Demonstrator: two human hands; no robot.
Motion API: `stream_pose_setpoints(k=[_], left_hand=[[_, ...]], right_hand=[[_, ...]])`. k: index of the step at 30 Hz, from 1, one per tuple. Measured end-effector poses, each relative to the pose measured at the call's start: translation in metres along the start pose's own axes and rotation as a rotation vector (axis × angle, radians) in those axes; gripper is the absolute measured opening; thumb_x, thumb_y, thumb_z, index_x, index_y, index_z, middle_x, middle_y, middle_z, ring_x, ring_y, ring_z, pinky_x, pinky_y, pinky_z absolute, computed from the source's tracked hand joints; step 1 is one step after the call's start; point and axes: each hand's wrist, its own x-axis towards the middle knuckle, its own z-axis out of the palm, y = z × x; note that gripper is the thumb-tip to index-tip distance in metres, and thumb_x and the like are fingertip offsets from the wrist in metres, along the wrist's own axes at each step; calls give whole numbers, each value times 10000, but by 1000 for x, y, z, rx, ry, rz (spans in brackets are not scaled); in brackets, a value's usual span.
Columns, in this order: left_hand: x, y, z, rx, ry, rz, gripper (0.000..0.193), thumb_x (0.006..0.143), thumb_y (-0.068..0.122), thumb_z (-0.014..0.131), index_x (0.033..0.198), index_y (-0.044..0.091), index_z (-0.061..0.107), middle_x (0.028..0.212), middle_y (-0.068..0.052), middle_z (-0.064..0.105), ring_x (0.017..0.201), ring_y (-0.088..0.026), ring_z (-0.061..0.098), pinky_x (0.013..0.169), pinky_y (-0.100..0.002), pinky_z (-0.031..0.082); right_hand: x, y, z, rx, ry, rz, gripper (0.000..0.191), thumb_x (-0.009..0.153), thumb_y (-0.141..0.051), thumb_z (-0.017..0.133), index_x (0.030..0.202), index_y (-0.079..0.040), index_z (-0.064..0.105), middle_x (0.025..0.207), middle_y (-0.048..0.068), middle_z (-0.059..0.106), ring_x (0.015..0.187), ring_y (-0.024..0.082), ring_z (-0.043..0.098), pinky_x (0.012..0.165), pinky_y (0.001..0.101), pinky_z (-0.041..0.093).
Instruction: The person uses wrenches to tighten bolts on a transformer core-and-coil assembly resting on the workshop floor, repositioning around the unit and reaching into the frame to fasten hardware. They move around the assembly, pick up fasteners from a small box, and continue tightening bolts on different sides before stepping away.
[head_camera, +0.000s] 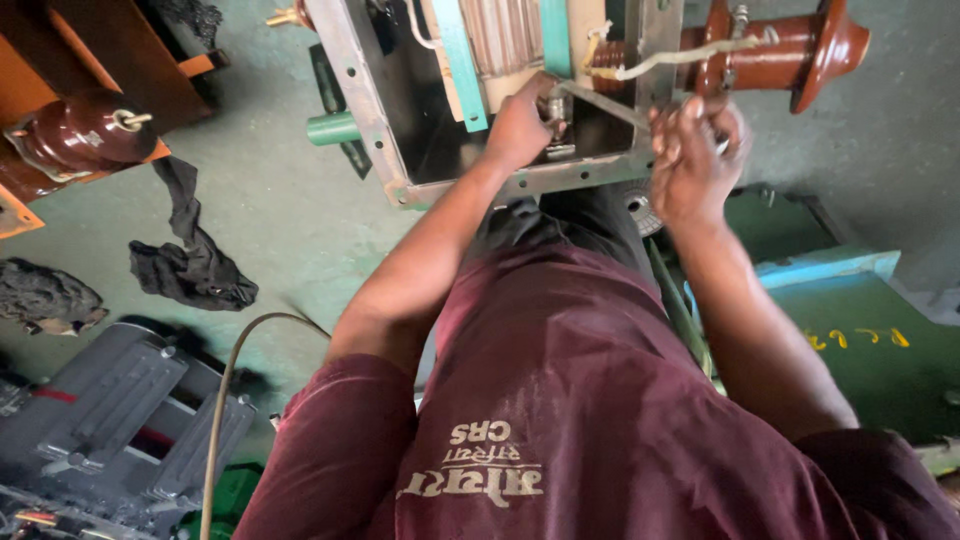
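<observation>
Maroon shirt (600, 420) nearest; left hand (520, 125) gripping half-hidden bolt (556, 110), right hand (690, 155) fisted around obscured tool (600, 100).

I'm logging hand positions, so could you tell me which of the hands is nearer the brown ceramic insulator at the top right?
Right. The right hand is just below-left of the insulator; the left hand is farther left, inside the metal housing.

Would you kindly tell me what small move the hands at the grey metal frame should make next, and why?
Probably swing the right hand a little further on the flat grey metal bar, since the left hand already steadies the small fitting at its far end inside the grey metal frame.
</observation>
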Motion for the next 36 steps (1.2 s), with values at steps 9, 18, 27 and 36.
stream_pose_setpoints(k=[9, 18, 27, 36], left_hand=[[-1, 16, -2, 71, -21, -62, 652, 729, 87, 836, 1308, 92, 536, 1005, -200, 754, 944, -391, 743, 816, -445, 587], [-10, 64, -25, 108, 124, 94, 737, 728, 254, 859, 1361, 81, 521, 1197, -205, 684, 1085, -416, 668, 929, -471, 541], [-96, 99, -56, 322, 269, 70, 357, 873, 256, 691, 1196, 105, 714, 1139, -148, 740, 1085, -370, 680, 952, -493, 523], [-268, 102, -49, 170, 596, -119, 171, 907, 244, 687, 1001, 116, 752, 938, -175, 744, 899, -369, 703, 771, -479, 550]], right_hand=[[-38, -11, 70, -759, -226, -233, 162, 1098, -91, 689, 988, 3, 616, 981, 113, 669, 879, 156, 580, 813, 324, 488], [-13, -51, 51, -173, -306, -241, 190, 1057, -145, 680, 958, -37, 558, 826, 102, 555, 774, 203, 528, 908, 401, 489], [2, -92, 17, 323, -640, 289, 283, 1122, -304, 691, 950, -82, 659, 742, 38, 581, 744, 178, 521, 1049, 415, 467], [14, -95, 57, -701, -813, 105, 261, 1134, -220, 550, 1229, 10, 629, 1148, 82, 651, 1054, 171, 592, 981, 348, 488]])
